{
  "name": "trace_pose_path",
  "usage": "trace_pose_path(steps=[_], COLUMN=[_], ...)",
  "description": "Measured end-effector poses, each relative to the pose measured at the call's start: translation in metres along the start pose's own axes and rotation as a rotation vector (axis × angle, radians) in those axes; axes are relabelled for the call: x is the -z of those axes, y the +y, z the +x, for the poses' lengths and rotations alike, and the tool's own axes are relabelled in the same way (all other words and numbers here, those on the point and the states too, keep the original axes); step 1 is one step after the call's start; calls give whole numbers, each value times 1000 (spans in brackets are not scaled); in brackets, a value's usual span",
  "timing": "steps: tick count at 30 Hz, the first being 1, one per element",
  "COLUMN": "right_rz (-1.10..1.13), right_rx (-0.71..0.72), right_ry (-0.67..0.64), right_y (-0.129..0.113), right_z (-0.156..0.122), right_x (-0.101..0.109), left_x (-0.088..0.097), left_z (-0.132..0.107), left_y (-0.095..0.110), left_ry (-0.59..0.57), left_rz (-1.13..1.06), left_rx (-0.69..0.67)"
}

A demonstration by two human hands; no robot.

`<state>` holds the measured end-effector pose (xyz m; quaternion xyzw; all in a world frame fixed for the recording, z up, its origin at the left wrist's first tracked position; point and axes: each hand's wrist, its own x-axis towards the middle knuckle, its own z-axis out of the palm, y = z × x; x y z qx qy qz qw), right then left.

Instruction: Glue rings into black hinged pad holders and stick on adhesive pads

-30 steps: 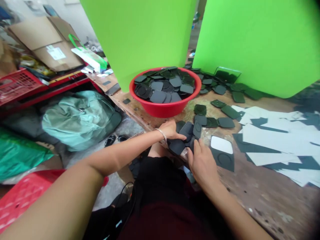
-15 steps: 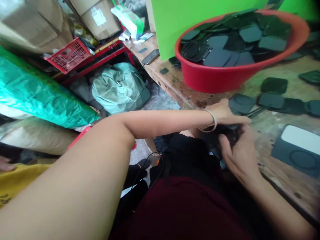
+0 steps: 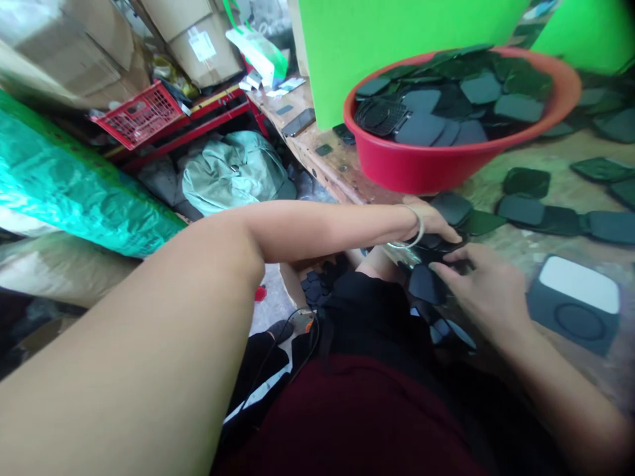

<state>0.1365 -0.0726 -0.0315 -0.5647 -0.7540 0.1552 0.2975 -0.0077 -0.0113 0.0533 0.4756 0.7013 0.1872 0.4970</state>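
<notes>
My left hand (image 3: 432, 221), a bangle on its wrist, lies over a heap of dark rounded-square pads (image 3: 436, 246) at the near edge of the wooden table (image 3: 327, 165), fingers together on top of the heap. From the right, my right hand (image 3: 483, 287) presses its bent fingers against the same heap, touching a pad (image 3: 425, 284) that hangs over the table edge. A red basin (image 3: 421, 165) filled with more dark pads stands just behind both hands. Loose pads (image 3: 520, 208) lie on the table to the right.
A dark sheet with a white square piece (image 3: 578, 301) lies right of my right hand. Green panels (image 3: 397, 33) stand behind the basin. A phone (image 3: 298, 121) lies on the table's left end. Left of the table are a grey-green bag (image 3: 233, 175), a red crate (image 3: 139, 116), cardboard boxes (image 3: 198, 39) and a green sack (image 3: 74, 192).
The view swung left and down. Both hands closed in on the heap of pads at the table edge, and pads now hang over the edge under my right hand.
</notes>
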Motion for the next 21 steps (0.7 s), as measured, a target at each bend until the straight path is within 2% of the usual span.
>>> trace_pose_path(steps=[2, 4, 7, 9, 11, 12, 14, 15, 17, 18, 19, 21], right_rz=[45, 112, 187, 229, 311, 374, 518, 574, 628, 629, 599, 581], right_rx=[-19, -4, 51, 91, 138, 166, 237, 234, 135, 38, -76, -366], right_ry=[58, 87, 69, 40, -22, -74, -288, -355, -475, -533, -607, -782], right_y=[-5, -13, -33, -52, -74, -84, -94, -93, -78, -66, -53, -28], right_z=[0, -1, -1, -2, -3, -4, -6, -8, -18, -28, -42, -80], right_x=[-4, -12, -27, -34, -36, -34, -25, -18, 3, 16, 30, 59], left_x=[5, 9, 19, 33, 52, 64, 90, 104, 125, 132, 134, 127], left_z=[0, 2, 9, 11, 6, 2, -5, -5, 3, 11, 20, 37], left_y=[-6, -19, -47, -67, -90, -102, -133, -151, -192, -214, -234, -269], left_ry=[-75, -126, -53, -92, -232, -258, -271, -225, -88, -66, -70, -99], left_rz=[-62, -117, -227, -367, -530, -592, -584, -547, -421, -380, -345, -265], left_rx=[81, 94, 29, -1, 7, 6, 62, 98, 178, 191, 203, 206])
